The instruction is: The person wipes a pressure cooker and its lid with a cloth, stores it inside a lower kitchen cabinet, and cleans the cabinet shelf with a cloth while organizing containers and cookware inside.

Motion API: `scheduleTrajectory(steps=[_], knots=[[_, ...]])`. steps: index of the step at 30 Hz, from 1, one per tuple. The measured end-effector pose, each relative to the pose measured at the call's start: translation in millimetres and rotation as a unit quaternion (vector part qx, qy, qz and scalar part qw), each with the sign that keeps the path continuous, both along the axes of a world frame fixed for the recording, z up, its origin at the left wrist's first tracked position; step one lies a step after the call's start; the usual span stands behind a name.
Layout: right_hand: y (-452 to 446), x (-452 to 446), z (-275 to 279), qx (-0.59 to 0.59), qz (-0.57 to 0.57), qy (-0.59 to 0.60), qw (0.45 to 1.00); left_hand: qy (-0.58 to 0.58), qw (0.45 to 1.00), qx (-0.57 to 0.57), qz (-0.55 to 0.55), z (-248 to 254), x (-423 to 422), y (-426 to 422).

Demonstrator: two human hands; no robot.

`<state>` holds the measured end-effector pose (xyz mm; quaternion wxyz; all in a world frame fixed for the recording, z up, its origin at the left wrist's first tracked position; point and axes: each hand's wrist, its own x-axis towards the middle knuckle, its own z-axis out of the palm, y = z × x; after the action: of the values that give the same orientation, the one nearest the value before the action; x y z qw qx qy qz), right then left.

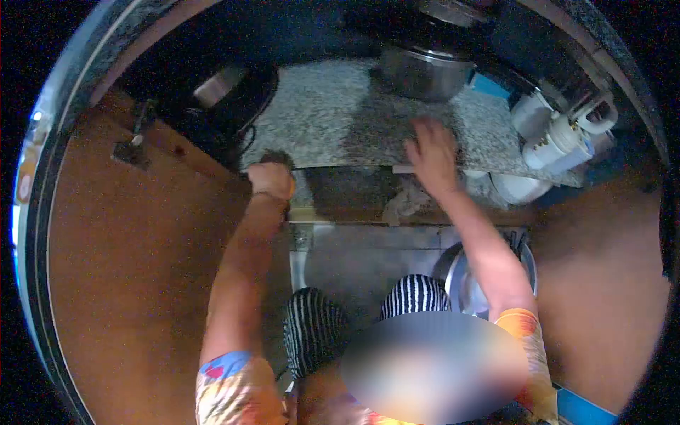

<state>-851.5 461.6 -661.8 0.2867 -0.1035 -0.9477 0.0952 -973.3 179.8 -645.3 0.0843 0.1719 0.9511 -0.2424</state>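
My left hand [270,178] is closed in a fist at the front left edge of the speckled granite shelf [312,106]. A small orange-yellow edge shows beside its fingers, and a dark patch lies just above the knuckles; what the fist holds is too hidden to name. My right hand [433,150] lies on the shelf near its front edge, with fingers spread and nothing in them. Beyond that hand stands a large metal pot [427,71]. A crumpled pale cloth or bag [407,205] is below my right wrist, under the shelf edge.
Open wooden doors, the left door [142,269] and the right door [602,283], flank me. Dark cookware [234,106] sits at the shelf's left. White containers [556,145] stand at its right, above a white bowl [520,188]. A metal basin [464,283] rests on the floor.
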Motion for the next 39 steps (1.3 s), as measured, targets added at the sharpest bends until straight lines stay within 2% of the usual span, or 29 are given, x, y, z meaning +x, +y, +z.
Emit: scheduleTrajectory(steps=[2,3,5,7,9,10,13,14,16,17,19,21,24,27,30,32,34,36,37,39], knots=[[20,-4,-31,0.097,-0.044,-0.048,0.993,0.024,1.000,0.017,0.005,-18,-7,-1],[22,-6,-34,0.145,-0.064,-0.073,0.985,0.021,0.997,0.059,0.042,-22,-10,1],[25,-14,-33,0.166,-0.078,-0.106,0.977,0.021,0.997,0.064,0.041,-28,-17,1],[18,-10,-37,0.169,-0.069,-0.119,0.976,0.027,0.999,-0.003,-0.043,-32,-12,-7],[22,-9,-35,0.159,-0.051,-0.095,0.981,0.236,0.967,0.079,-0.049,-83,-21,-24],[24,-10,-35,0.163,-0.061,-0.104,0.979,0.338,0.932,0.117,-0.053,-100,-21,-30],[24,-10,-42,0.177,-0.066,-0.110,0.976,0.245,0.949,0.198,0.003,-79,43,-30],[26,-10,-44,0.189,-0.060,-0.094,0.976,0.265,0.941,0.205,-0.047,-108,55,-40],[31,-11,-43,0.199,-0.049,-0.086,0.975,0.100,0.961,0.255,0.037,-119,109,-36],[33,-12,-43,0.198,-0.044,-0.095,0.975,-0.025,0.958,0.271,0.086,-148,119,-36],[24,-5,-46,0.202,-0.042,-0.131,0.970,-0.130,0.920,0.344,0.137,-179,157,-36],[16,-1,-31,0.209,-0.056,-0.167,0.962,-0.068,0.879,0.453,0.134,-154,207,-31],[25,-6,-43,0.211,-0.042,-0.114,0.970,-0.080,0.735,0.658,0.142,-159,248,-34],[18,-1,-30,0.219,-0.044,-0.161,0.961,-0.151,0.673,0.696,0.197,-119,272,-42],[29,-4,-38,0.152,-0.034,-0.149,0.977,-0.183,0.694,0.647,0.258,-99,287,-51],[33,-7,-44,0.166,-0.032,-0.148,0.974,-0.096,0.743,0.641,0.168,-114,290,-59],[31,-5,-37,0.162,-0.032,-0.158,0.974,-0.045,0.763,0.637,0.104,-133,289,-65],[24,-1,-24,0.134,-0.031,-0.179,0.974,-0.031,0.766,0.638,0.071,-130,280,-67],[29,-4,-28,0.122,-0.025,-0.167,0.978,-0.035,0.752,0.649,0.104,-130,275,-65],[34,-9,-36,0.098,-0.017,-0.153,0.983,-0.053,0.723,0.666,0.174,-95,268,-50]])
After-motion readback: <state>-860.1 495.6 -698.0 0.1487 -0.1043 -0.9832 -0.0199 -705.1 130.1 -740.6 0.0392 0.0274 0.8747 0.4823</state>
